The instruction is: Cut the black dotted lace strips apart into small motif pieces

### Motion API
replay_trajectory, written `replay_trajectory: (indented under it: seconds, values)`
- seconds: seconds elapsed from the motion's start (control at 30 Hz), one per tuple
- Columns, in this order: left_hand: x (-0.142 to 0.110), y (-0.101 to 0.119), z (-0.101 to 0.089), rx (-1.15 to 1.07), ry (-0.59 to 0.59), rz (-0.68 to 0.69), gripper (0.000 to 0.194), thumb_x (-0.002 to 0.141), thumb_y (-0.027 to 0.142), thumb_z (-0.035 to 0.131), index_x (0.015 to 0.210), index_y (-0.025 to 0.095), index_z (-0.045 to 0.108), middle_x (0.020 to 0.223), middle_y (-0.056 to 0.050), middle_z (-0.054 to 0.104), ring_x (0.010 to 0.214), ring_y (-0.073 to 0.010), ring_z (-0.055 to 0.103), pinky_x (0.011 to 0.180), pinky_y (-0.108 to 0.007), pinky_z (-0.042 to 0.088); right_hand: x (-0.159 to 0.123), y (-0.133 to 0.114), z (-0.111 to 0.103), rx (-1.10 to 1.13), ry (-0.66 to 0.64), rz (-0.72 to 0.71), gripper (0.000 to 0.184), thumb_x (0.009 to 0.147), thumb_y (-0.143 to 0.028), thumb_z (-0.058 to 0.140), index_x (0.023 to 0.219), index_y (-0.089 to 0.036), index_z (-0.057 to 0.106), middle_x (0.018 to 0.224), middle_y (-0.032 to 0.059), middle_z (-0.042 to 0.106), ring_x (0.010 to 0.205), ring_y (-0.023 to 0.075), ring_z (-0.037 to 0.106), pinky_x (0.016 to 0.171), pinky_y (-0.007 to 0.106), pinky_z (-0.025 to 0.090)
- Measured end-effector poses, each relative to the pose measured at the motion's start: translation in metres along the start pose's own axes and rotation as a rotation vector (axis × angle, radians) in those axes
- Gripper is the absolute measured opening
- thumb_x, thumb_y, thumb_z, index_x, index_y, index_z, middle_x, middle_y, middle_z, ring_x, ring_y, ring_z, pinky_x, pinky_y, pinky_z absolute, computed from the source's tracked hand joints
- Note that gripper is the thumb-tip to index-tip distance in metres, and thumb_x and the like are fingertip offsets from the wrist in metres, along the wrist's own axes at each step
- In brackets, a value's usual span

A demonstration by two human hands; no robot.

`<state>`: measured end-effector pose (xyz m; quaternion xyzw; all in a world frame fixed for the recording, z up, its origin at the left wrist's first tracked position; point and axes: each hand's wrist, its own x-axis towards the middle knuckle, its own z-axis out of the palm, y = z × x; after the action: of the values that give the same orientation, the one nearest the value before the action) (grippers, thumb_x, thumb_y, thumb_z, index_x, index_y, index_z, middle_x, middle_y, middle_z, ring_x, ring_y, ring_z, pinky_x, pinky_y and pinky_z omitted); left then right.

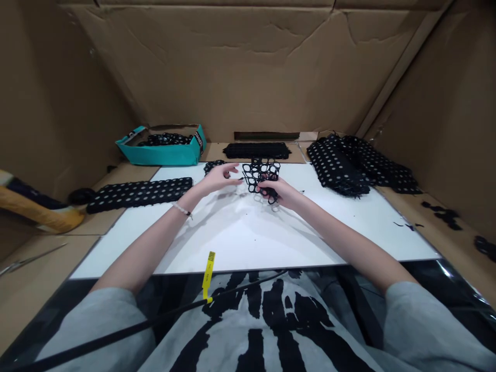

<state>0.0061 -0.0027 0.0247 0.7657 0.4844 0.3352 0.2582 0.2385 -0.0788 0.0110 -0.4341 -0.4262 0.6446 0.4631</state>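
A small black lattice piece [262, 173] made of joined rings is held above the white board [248, 237]. My right hand [279, 191] grips its lower right part, fingers curled round the rings. My left hand [219, 178] is at the piece's left edge, fingers stretched toward it, fingertips touching or almost touching the rings. A bead bracelet sits on my left wrist.
A teal box [163, 152] with black parts stands back left. A long black perforated strip [139, 194] lies left, a flat black mat [256, 150] at the back, and stacked perforated sheets [356, 163] at right. Cardboard walls surround the table. Black scraps [442, 214] lie at right.
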Motion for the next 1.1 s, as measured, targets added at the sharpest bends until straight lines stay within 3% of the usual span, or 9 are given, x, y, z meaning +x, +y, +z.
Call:
replay_trajectory:
  seconds: [0.1,0.17,0.27,0.4,0.53,0.63,0.73,0.87,1.1]
  values:
    - [-0.009,0.027,0.017,-0.419,-0.405,-0.081,0.053,0.060,0.034,0.083,0.109,0.018,0.069,0.102,-0.011,0.070,0.092,-0.0230,0.064,0.083,-0.035,0.049,-0.004,-0.009,0.000,-0.068,-0.135,-0.029,0.023,0.065,-0.028,0.077,0.074,-0.017,0.060,0.073,0.0041,0.066,0.055,0.0090,0.051,0.040,0.019,0.038]
    - [-0.012,0.038,0.028,-0.631,-0.467,-0.138,0.046,0.061,0.036,0.084,0.099,0.015,0.070,0.093,-0.010,0.070,0.085,-0.0198,0.065,0.079,-0.033,0.051,-0.003,-0.014,-0.003,-0.107,-0.189,-0.049,0.027,0.068,-0.035,0.078,0.084,-0.017,0.063,0.079,0.0059,0.069,0.060,0.0119,0.058,0.043,0.020,0.044]
    - [-0.007,0.039,0.036,-0.755,-0.280,-0.239,0.036,0.059,0.034,0.086,0.082,0.013,0.068,0.085,-0.007,0.069,0.073,-0.0147,0.063,0.071,-0.029,0.053,0.003,-0.022,-0.020,-0.096,-0.107,-0.052,0.035,0.071,-0.043,0.078,0.092,-0.019,0.064,0.087,0.0084,0.071,0.068,0.0180,0.066,0.050,0.027,0.054]
    - [0.015,0.025,0.022,-0.662,-0.070,-0.348,0.035,0.057,0.030,0.088,0.079,0.014,0.066,0.077,-0.003,0.068,0.057,-0.0080,0.055,0.055,-0.022,0.048,0.018,-0.036,-0.065,-0.214,0.129,-0.111,0.031,0.070,-0.038,0.081,0.081,-0.016,0.062,0.077,0.0099,0.070,0.062,0.0190,0.066,0.044,0.026,0.052]
    - [0.047,0.012,0.000,-0.531,-0.046,-0.366,0.037,0.053,0.029,0.090,0.073,0.013,0.064,0.077,-0.005,0.070,0.060,-0.0089,0.057,0.055,-0.021,0.044,0.036,-0.061,-0.108,-0.286,0.159,-0.026,0.030,0.064,-0.022,0.085,0.079,-0.014,0.061,0.075,0.0097,0.070,0.063,0.0183,0.067,0.049,0.027,0.056]
    - [0.083,0.005,-0.012,-0.491,-0.074,-0.332,0.033,0.055,0.025,0.089,0.069,0.013,0.062,0.078,-0.007,0.071,0.063,-0.0107,0.058,0.058,-0.022,0.044,0.061,-0.088,-0.128,-0.348,0.124,0.045,0.024,0.067,-0.013,0.082,0.079,-0.013,0.061,0.070,0.0074,0.067,0.056,0.0137,0.063,0.046,0.023,0.051]
    - [0.128,-0.006,-0.018,-0.453,-0.062,-0.309,0.025,0.062,0.019,0.086,0.073,0.014,0.064,0.077,-0.006,0.069,0.066,-0.0111,0.058,0.064,-0.024,0.045,0.099,-0.112,-0.139,-0.372,0.155,0.014,0.020,0.070,-0.008,0.079,0.079,-0.013,0.062,0.072,0.0072,0.067,0.058,0.0119,0.062,0.044,0.020,0.047]
    - [0.180,-0.023,-0.019,-0.457,0.003,-0.400,0.022,0.066,0.013,0.083,0.073,0.015,0.062,0.070,0.000,0.065,0.062,-0.0083,0.054,0.067,-0.023,0.044,0.158,-0.126,-0.142,-0.429,0.205,-0.020,0.026,0.064,-0.004,0.082,0.073,-0.013,0.059,0.068,0.0051,0.066,0.052,0.0094,0.055,0.043,0.020,0.041]
    - [0.206,-0.046,-0.002,-0.391,0.062,-0.538,0.024,0.067,0.005,0.076,0.057,0.014,0.056,0.056,0.003,0.052,0.059,-0.0098,0.051,0.065,-0.025,0.042,0.224,-0.104,-0.136,-0.537,0.396,-0.015,0.040,0.052,-0.008,0.087,0.075,-0.017,0.055,0.055,-0.0020,0.059,0.049,0.0109,0.051,0.043,0.021,0.035]
